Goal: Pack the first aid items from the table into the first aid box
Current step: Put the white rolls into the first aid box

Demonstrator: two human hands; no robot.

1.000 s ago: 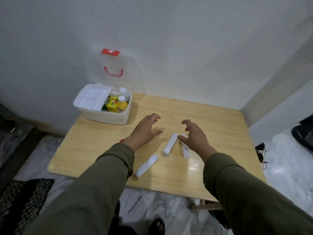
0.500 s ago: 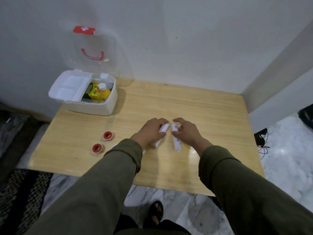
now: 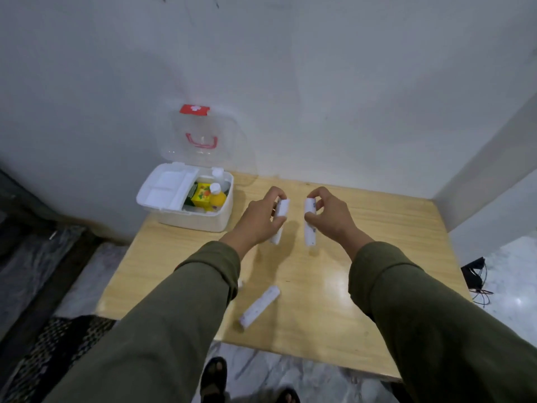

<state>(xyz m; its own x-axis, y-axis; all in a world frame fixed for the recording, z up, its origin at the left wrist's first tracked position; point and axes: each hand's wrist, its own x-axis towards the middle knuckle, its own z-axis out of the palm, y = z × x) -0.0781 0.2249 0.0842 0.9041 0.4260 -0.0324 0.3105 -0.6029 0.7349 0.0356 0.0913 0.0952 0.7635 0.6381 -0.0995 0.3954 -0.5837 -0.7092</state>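
My left hand (image 3: 260, 218) holds a white bandage roll (image 3: 281, 209) lifted above the wooden table (image 3: 377, 228). My right hand (image 3: 329, 216) grips a second white bandage roll (image 3: 309, 225), held upright beside the first. A third white roll (image 3: 259, 306) lies on the table near its front edge. The white first aid box (image 3: 209, 222) stands open at the table's back left corner, its clear lid (image 3: 203, 138) leaning on the wall. Inside it are a yellow bottle (image 3: 217, 197), a yellow carton (image 3: 202, 194) and a white tray insert (image 3: 165, 189).
Grey walls close in the table at the back and right. A dark patterned mat (image 3: 55, 341) lies on the floor at the left. Black cables (image 3: 475, 274) sit on the marble floor at the right. My sleeve hides the table's left front area.
Both hands closed on a bandage roll each and lifted them off the table toward the back. The two red tape rolls seen earlier are now hidden behind my left sleeve.
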